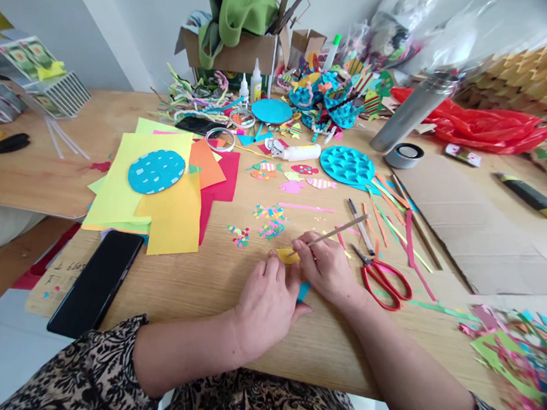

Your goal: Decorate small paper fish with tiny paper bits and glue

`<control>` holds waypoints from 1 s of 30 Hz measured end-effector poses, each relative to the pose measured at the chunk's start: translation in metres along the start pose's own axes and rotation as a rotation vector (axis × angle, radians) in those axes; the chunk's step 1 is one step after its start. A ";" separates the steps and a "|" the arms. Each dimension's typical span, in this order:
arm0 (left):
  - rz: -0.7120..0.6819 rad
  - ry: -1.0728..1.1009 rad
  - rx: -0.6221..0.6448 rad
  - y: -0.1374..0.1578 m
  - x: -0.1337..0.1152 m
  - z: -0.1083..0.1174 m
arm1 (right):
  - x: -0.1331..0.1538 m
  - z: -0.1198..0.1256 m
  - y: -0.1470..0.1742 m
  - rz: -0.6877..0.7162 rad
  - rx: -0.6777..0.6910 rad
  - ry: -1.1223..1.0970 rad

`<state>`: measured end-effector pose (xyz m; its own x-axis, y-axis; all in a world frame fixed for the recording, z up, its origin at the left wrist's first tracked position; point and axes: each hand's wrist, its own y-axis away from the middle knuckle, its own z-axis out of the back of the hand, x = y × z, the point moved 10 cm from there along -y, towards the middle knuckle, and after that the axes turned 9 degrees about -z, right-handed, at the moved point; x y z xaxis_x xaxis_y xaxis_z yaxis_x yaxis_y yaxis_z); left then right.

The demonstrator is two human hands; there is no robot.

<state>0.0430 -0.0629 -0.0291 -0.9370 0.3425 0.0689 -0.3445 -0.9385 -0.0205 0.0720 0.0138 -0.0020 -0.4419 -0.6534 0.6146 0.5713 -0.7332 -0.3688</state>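
My right hand (325, 267) grips a thin wooden stick (341, 229) slantwise, its lower tip down at a small yellow paper piece (287, 255). My left hand (270, 297) holds that paper against the table, its fingers closed along the near edge; part of the piece is hidden. A bit of blue paper (303, 290) shows between the two hands. Left of them lie small paper fish covered in coloured scraps (271, 230) and a heap of tiny paper bits (239, 235). Red-handled scissors (384, 280) and a pen-like tool (362, 225) rest beside my right hand.
Coloured paper sheets (171, 221) and a black phone (97, 282) lie at left. Farther back are finished paper fish (294, 186), a blue scaled disc (347, 165) and glue bottles (256, 81). At right are a metal flask (413, 112), cardboard (482, 229) and paper scraps (513, 360).
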 end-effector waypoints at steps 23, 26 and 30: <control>0.008 0.008 -0.023 -0.001 0.002 0.000 | -0.010 0.001 -0.001 -0.079 -0.013 -0.055; 0.004 -0.006 -0.016 -0.001 0.001 0.000 | -0.007 0.006 -0.001 -0.051 -0.047 -0.058; -0.007 -0.026 -0.019 0.000 -0.001 -0.001 | -0.004 0.017 0.000 -0.053 -0.117 -0.084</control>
<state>0.0435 -0.0629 -0.0303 -0.9327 0.3478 0.0951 -0.3526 -0.9350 -0.0387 0.0857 0.0201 0.0072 -0.4073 -0.5990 0.6894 0.4622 -0.7862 -0.4101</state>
